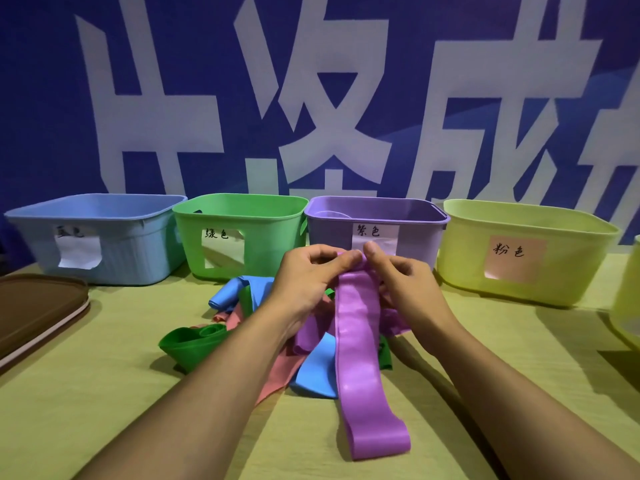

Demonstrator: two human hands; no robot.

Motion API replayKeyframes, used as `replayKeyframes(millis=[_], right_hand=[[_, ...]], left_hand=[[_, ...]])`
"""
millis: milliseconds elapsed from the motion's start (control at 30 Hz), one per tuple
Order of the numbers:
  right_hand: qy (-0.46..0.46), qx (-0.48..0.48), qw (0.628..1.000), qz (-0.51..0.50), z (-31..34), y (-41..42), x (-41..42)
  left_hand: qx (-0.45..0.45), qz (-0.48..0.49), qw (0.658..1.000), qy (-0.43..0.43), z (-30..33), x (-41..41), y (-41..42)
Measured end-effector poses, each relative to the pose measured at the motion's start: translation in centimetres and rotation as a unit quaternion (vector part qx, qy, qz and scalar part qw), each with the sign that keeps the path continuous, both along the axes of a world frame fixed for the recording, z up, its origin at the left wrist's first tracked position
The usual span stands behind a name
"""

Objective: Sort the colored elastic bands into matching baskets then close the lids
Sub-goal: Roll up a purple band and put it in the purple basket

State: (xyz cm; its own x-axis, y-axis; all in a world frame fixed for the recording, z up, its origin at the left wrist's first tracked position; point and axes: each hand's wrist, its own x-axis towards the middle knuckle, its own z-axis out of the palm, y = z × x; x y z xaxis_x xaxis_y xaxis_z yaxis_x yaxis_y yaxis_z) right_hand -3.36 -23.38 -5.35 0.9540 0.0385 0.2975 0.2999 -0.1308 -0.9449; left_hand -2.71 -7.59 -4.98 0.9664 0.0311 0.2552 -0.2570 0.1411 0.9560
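Observation:
A long purple band (356, 344) hangs from both my hands, its loose end lying on the table toward me. My left hand (308, 275) and my right hand (401, 275) pinch its top end together, just in front of the purple basket (415, 220). Under my wrists lies a pile of bands: a green band (187, 344), a blue band (225, 294), a pink band (280, 372) and another blue band (317, 375). In a row behind stand a blue basket (131, 258), a green basket (263, 244) and a yellow-green basket (561, 271) with a pink label.
A brown lid (38, 306) lies at the table's left edge. Part of another pale container (628, 299) shows at the far right. All baskets stand open against a blue wall banner (52, 98). The table (104, 393) is yellow-green.

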Motion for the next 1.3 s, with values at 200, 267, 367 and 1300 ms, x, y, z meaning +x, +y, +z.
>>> replayKeyframes(millis=[200,267,367,1300], right_hand=[[-0.016,0.007,1.0,-0.013,-0.2,0.1,0.5],[-0.02,0.018,1.0,-0.001,-0.3,0.0,0.6],[-0.029,0.017,0.999,0.008,-0.6,-0.2,1.0],[0.021,0.006,1.0,-0.006,-0.3,-0.3,0.5]], left_hand=[[0.008,-0.015,1.0,-0.014,-0.2,0.1,0.1],[0.001,-0.018,1.0,0.001,0.0,-0.1,0.2],[-0.008,-0.031,0.999,0.019,0.1,-0.3,0.3],[0.024,-0.041,0.998,0.04,-0.4,0.1,0.4]])
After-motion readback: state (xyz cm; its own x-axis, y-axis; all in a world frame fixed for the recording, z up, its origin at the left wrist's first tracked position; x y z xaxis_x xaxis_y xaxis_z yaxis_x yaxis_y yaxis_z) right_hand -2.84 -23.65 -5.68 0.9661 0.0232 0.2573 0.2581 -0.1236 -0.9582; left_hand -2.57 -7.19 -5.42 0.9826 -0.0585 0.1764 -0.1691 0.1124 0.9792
